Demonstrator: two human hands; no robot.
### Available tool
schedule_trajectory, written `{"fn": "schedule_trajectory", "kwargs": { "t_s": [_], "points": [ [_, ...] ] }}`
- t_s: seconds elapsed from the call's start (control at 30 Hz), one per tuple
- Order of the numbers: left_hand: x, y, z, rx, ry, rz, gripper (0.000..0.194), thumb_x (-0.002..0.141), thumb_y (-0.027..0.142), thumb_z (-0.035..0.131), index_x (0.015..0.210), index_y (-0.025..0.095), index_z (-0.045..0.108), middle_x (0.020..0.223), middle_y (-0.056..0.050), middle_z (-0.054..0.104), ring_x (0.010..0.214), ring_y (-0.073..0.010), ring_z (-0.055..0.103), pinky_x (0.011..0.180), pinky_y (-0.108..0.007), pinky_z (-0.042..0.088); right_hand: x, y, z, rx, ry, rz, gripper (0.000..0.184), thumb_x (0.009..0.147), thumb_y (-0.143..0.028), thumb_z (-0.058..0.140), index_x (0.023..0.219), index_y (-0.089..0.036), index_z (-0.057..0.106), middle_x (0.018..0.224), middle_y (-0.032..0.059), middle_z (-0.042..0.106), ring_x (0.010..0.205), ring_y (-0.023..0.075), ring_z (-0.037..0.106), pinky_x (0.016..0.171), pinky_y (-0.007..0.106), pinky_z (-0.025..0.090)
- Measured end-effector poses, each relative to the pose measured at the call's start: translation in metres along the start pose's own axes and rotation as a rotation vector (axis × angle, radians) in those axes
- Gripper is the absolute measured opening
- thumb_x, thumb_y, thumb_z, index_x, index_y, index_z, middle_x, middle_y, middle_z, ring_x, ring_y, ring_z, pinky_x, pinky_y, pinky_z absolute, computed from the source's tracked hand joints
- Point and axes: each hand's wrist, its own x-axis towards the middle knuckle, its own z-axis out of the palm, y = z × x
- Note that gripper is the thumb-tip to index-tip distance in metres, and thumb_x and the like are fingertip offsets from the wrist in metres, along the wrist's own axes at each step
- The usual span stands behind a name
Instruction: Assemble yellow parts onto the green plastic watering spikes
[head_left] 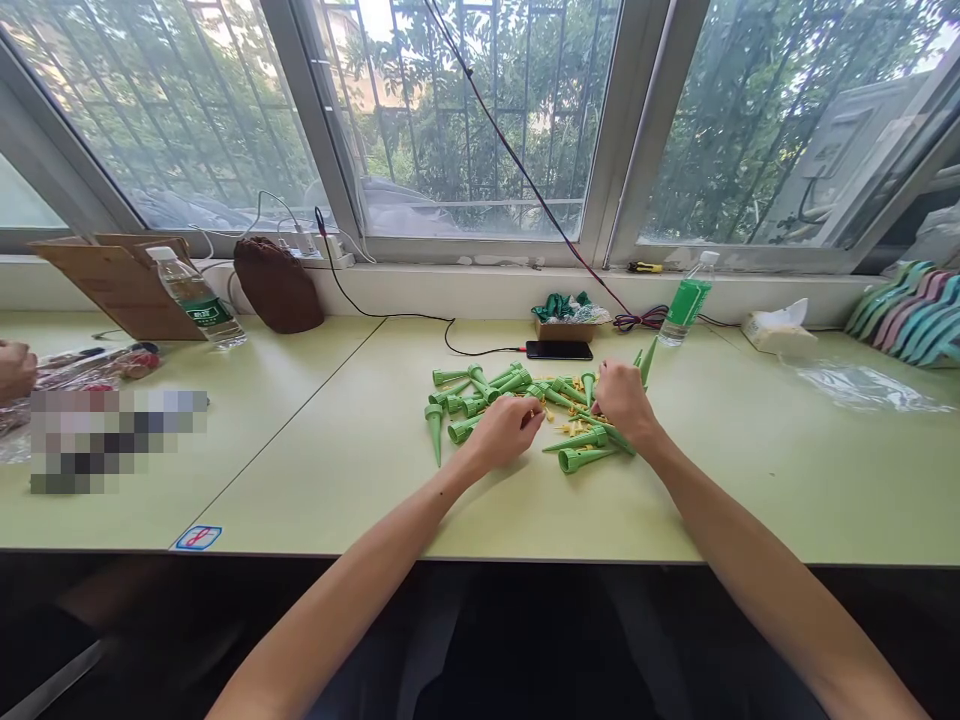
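Observation:
Green plastic cone-shaped spikes with ribbed caps (433, 425) lie in a loose heap in front of me, with small yellow plastic pieces (576, 428) scattered among them. At the near left side of the heap is my left hand (510, 430), its fingers pinched together; whatever is between the fingertips is too small to make out. My right hand (622, 398) is curled closed over the right side of the heap. Green pointed tips (649, 362) show just beyond its knuckles. The fingers hide whether it grips one of the spikes.
Behind the heap lie a phone (559, 350) on a cable and a small box (566, 328) of green wrappers. Bottles (686, 300), a tissue pack (780, 328) and a plastic bag (874, 385) stand or lie to the right. Another person's hand (15, 370) is at far left.

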Motion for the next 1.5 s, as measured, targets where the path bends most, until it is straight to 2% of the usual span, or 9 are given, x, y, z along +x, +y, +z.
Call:
{"fn": "schedule_trajectory", "kwargs": {
  "t_s": [0.23, 0.53, 0.63, 0.73, 0.83, 1.0, 1.17, 1.33, 1.5],
  "points": [
    [0.000, 0.001, 0.000, 0.017, -0.006, 0.004, 0.025, 0.092, 0.023, 0.049, 0.073, 0.016, 0.062, 0.059, 0.000, 0.054, 0.056, -0.0117, 0.042, 0.060, -0.026, 0.034, -0.001, -0.003, -0.002, 0.018, 0.046, 0.014, 0.034, 0.102, -0.021, 0.030, 0.099, -0.008, 0.061, 0.047, 0.0076, 0.058, 0.045, 0.0211, 0.064, 0.051, 0.026, 0.045],
    [0.000, 0.004, -0.002, 0.006, -0.015, -0.009, 0.024, 0.092, 0.021, 0.048, 0.075, 0.016, 0.065, 0.061, -0.001, 0.057, 0.057, -0.0121, 0.045, 0.059, -0.026, 0.033, -0.005, -0.008, -0.004, 0.096, 0.095, 0.020, 0.044, 0.099, -0.018, 0.031, 0.140, -0.005, 0.041, 0.064, 0.0087, 0.066, 0.040, 0.0183, 0.058, 0.045, 0.026, 0.042],
    [0.000, 0.003, -0.002, 0.011, -0.014, -0.011, 0.025, 0.092, 0.022, 0.048, 0.075, 0.016, 0.064, 0.061, 0.000, 0.056, 0.056, -0.0120, 0.044, 0.059, -0.026, 0.033, -0.006, -0.009, -0.004, 0.059, 0.110, -0.060, 0.043, 0.100, -0.021, 0.034, 0.138, -0.006, 0.044, 0.062, 0.0060, 0.065, 0.047, 0.0198, 0.061, 0.053, 0.028, 0.045],
    [0.001, 0.002, -0.001, 0.016, 0.000, -0.005, 0.025, 0.092, 0.021, 0.048, 0.073, 0.016, 0.063, 0.061, 0.000, 0.056, 0.056, -0.0121, 0.044, 0.059, -0.026, 0.034, -0.005, -0.009, 0.001, -0.047, 0.152, -0.188, 0.033, 0.098, -0.022, 0.042, 0.125, -0.010, 0.057, 0.069, 0.0074, 0.067, 0.064, 0.0219, 0.065, 0.069, 0.029, 0.047],
    [0.001, 0.000, -0.001, 0.025, 0.028, -0.016, 0.025, 0.091, 0.021, 0.048, 0.071, 0.017, 0.062, 0.061, -0.001, 0.056, 0.056, -0.0125, 0.044, 0.058, -0.026, 0.033, -0.006, -0.010, 0.012, -0.098, 0.073, -0.336, 0.025, 0.098, -0.023, 0.043, 0.109, -0.015, 0.064, 0.080, 0.0082, 0.069, 0.074, 0.0210, 0.065, 0.074, 0.028, 0.044],
    [0.001, 0.000, -0.002, 0.037, 0.073, -0.039, 0.025, 0.092, 0.024, 0.049, 0.070, 0.017, 0.060, 0.061, -0.001, 0.056, 0.055, -0.0125, 0.045, 0.057, -0.026, 0.033, -0.011, -0.012, 0.031, -0.128, 0.003, -0.477, 0.021, 0.095, -0.018, 0.047, 0.107, -0.014, 0.065, 0.098, 0.0115, 0.067, 0.090, 0.0218, 0.062, 0.082, 0.028, 0.044],
    [0.001, 0.000, -0.001, 0.046, 0.073, -0.045, 0.026, 0.092, 0.024, 0.050, 0.071, 0.017, 0.062, 0.060, -0.001, 0.056, 0.054, -0.0125, 0.046, 0.057, -0.026, 0.033, -0.006, -0.004, 0.035, -0.165, 0.065, -0.448, 0.034, 0.090, -0.015, 0.052, 0.123, -0.010, 0.059, 0.109, 0.0164, 0.064, 0.109, 0.0283, 0.055, 0.091, 0.035, 0.043],
    [0.002, -0.001, 0.000, 0.044, 0.074, -0.045, 0.025, 0.092, 0.026, 0.050, 0.072, 0.017, 0.062, 0.059, -0.001, 0.054, 0.054, -0.0126, 0.045, 0.057, -0.026, 0.033, 0.002, 0.005, 0.036, -0.233, -0.005, -0.392, 0.035, 0.090, -0.016, 0.055, 0.123, -0.009, 0.059, 0.108, 0.0155, 0.065, 0.105, 0.0279, 0.053, 0.094, 0.036, 0.041],
    [0.002, 0.000, -0.001, 0.031, 0.062, -0.038, 0.026, 0.092, 0.025, 0.049, 0.071, 0.017, 0.062, 0.061, -0.001, 0.056, 0.055, -0.0127, 0.046, 0.057, -0.027, 0.034, 0.001, 0.003, 0.037, -0.221, 0.000, -0.407, 0.028, 0.091, -0.019, 0.056, 0.118, -0.011, 0.061, 0.109, 0.0151, 0.064, 0.107, 0.0269, 0.053, 0.091, 0.034, 0.041]
  ]
}}
